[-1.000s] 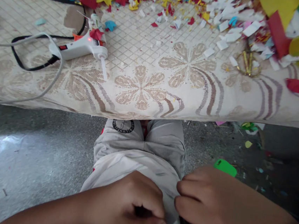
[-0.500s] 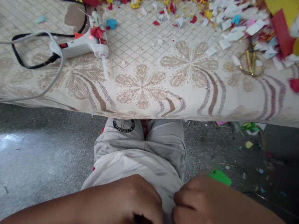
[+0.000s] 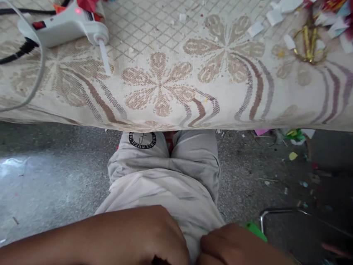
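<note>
Both hands are low in the head view, close to my shirt front. My left hand (image 3: 150, 242) is curled with its fingers bent inward; a dark gap shows between thumb and fingers, and whatever it grips is hidden. Just right of it, my right hand (image 3: 230, 250) is closed too, its fingertips turned down out of sight. A narrow space separates the two hands. Beneath them lies the pale shirt (image 3: 171, 190), and beyond it the light grey trousers (image 3: 194, 155).
A patterned cloth (image 3: 159, 83) covers the table. On it are a white glue gun (image 3: 64, 28) with a lit red light, its cable, gold-handled scissors (image 3: 309, 45) and paper scraps (image 3: 288, 3). A metal tube frame (image 3: 281, 210) and more scraps are on the speckled floor (image 3: 58, 188).
The view has tilted lower and closer, so the table things sit higher in the picture. Both hands stay closed near the shirt, almost in the same place.
</note>
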Motion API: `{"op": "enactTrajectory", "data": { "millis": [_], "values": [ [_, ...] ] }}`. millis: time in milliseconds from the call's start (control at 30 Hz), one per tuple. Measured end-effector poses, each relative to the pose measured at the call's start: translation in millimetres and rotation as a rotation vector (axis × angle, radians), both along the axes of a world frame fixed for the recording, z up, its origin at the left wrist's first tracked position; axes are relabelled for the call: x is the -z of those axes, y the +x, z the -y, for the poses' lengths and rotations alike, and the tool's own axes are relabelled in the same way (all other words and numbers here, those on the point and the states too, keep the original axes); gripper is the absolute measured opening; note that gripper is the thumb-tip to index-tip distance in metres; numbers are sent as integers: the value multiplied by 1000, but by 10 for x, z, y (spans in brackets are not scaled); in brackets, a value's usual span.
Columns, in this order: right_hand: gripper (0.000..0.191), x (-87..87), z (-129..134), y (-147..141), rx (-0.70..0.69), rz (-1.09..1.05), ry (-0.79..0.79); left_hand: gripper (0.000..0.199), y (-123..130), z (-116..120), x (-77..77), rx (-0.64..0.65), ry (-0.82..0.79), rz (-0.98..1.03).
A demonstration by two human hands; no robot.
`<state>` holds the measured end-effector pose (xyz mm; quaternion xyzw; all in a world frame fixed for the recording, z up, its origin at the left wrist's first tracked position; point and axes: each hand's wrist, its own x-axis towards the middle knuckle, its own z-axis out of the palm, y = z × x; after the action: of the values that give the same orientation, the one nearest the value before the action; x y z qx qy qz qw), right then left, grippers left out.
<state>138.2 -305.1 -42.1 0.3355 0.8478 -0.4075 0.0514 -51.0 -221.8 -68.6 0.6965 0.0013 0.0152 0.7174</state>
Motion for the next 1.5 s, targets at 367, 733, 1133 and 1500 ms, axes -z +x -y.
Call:
{"op": "enactTrajectory", "data": {
  "millis": [367,733,1133,1500],
  "values": [
    [33,-7,-8,-4,23,-37,-42,18,15,-8,-15,46,76,19],
    [27,1,-112,25,14,-78,-299,15,-12,-28,-39,84,151,10],
    [58,60,-192,58,66,-228,-443,14,8,-11,-21,80,146,-12],
    [50,87,-162,72,-91,-109,-403,17,21,2,27,96,54,-9]
  ]
}}
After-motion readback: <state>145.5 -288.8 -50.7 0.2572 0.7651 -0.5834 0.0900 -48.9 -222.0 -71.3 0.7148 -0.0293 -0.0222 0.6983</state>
